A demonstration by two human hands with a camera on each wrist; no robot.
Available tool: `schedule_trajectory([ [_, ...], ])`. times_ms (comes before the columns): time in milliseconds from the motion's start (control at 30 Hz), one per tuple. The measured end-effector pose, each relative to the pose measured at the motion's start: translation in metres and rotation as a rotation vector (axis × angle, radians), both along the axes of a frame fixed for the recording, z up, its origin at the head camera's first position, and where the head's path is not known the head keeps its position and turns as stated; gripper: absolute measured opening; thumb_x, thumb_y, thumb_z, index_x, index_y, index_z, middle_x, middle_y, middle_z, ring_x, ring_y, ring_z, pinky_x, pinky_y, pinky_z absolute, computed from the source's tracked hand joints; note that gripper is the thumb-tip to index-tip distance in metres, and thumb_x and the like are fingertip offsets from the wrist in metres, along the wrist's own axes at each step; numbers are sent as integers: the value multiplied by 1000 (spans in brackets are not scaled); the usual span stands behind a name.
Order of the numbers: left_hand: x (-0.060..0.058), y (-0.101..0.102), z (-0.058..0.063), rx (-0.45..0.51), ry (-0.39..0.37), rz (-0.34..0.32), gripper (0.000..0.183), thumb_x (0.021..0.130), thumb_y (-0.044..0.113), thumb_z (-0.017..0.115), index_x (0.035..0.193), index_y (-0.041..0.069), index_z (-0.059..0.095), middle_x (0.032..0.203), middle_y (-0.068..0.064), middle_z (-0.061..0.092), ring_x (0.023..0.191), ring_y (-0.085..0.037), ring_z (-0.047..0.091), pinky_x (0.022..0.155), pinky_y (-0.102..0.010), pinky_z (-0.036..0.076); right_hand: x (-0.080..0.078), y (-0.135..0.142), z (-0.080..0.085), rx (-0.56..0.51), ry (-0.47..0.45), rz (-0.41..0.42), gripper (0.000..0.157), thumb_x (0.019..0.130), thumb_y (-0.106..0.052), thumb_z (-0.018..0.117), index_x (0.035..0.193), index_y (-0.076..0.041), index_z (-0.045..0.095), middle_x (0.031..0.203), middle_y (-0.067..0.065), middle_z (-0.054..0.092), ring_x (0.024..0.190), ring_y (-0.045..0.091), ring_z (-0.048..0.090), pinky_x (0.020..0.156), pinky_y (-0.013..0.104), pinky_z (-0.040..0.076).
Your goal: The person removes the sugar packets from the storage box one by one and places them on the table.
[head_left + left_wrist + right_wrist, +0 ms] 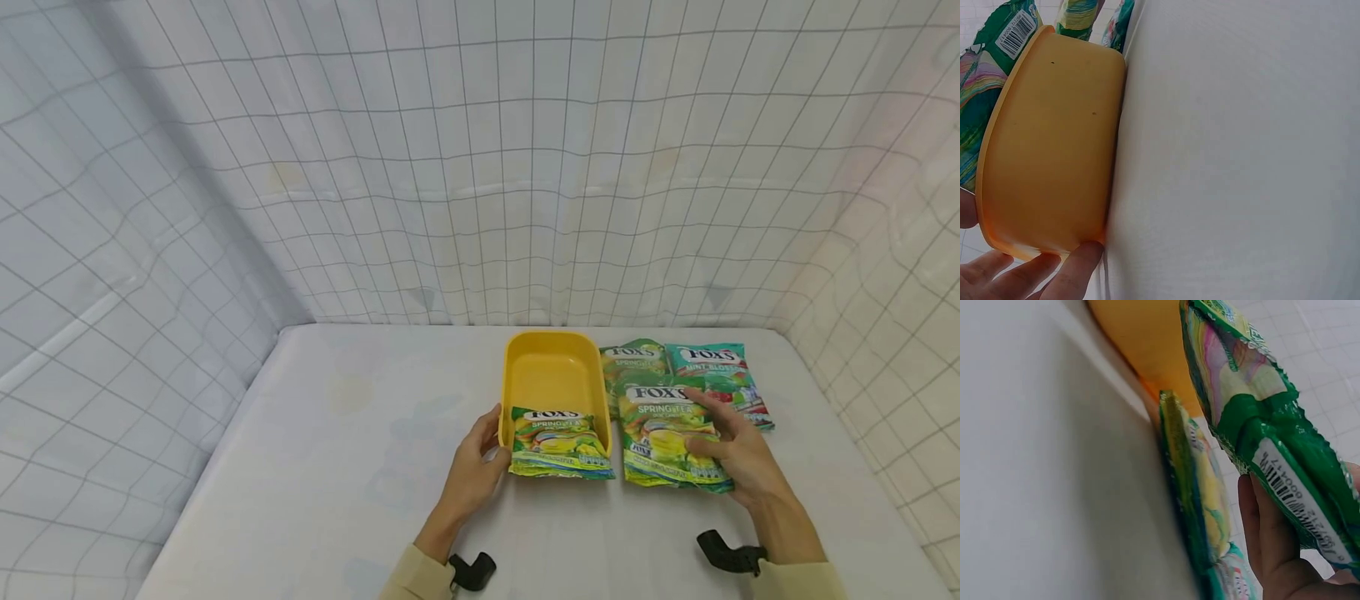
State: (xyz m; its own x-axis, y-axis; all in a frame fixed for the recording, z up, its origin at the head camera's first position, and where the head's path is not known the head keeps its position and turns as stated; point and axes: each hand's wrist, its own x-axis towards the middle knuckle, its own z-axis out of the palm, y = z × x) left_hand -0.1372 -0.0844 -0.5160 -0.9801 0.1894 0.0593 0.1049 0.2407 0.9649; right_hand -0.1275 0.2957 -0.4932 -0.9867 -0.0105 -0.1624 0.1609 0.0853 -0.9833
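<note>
Looks partway: got one bag across yellow tub's near end.
Pinching second bag in right grip, holding tub in left grip, leaving two more bags right of tub.

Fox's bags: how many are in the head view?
4: one Spring Tea bag over the near end of the yellow tray, a second in the right hand, a third and a Mint Blossom bag on the table beyond. More could be hidden underneath.
</note>
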Motion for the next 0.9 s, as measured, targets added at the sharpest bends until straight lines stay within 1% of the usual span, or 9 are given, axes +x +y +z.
schedule_trajectory([
  [33,0,0,0,-1,0,-1,65,97,6,57,158,10,36,153,-13,49,133,-32,52,110,-51,41,0,-1,-2,9,0,-1,79,95,0,67,162,-22,33,169,16,6,142,30,27,83,21,53],
  [167,0,0,0,-2,-11,1,65,97,7,57,159,10,36,153,-11,49,133,-30,52,111,-50,41,2,-8,-10,15,-4,3,79,94,2,67,162,-20,32,167,18,14,141,32,28,86,19,51],
  [367,1,0,2,2,-18,2,65,97,7,57,159,11,36,153,-11,48,133,-30,52,111,-50,41,4,-13,-20,44,-38,1,81,92,2,69,161,-18,33,170,13,9,153,40,7,91,15,44],
  [433,1,0,2,0,-16,3,65,97,7,57,159,11,36,153,-11,48,134,-30,52,111,-50,41,4,-15,-21,53,-50,0,81,91,2,69,162,-18,33,170,12,7,153,40,2,102,24,41],
  [500,0,0,1,-5,-15,4,66,97,7,58,159,11,36,153,-11,48,134,-30,52,111,-50,40,4,-16,-23,52,-56,-5,82,90,3,69,161,-17,33,170,12,8,154,40,1,113,39,33],
  [600,-1,-1,0,-1,-5,-2,65,97,7,58,158,10,37,153,-13,48,134,-31,52,111,-52,40,4,-19,-24,52,-59,-16,82,89,5,69,160,-14,34,169,14,11,154,40,2,117,57,21],
  [667,0,-1,0,4,-3,-6,65,97,7,58,158,10,37,153,-13,48,134,-32,51,111,-52,39,5,-20,-25,69,-58,-20,81,89,5,70,160,-12,35,168,16,13,153,41,4,117,58,21],
  [800,0,-1,1,31,-3,-11,64,97,6,59,158,9,37,153,-15,48,134,-34,50,112,-54,38,5,-21,-26,140,-62,-23,79,90,1,69,160,-14,35,167,17,18,152,41,15,109,40,38],
  [900,1,-1,1,49,-2,-12,65,98,6,59,158,9,37,153,-16,47,135,-35,50,112,-55,37,5,-21,-26,178,-56,-23,79,90,1,69,160,-14,36,166,19,20,151,42,19,106,40,41],
])
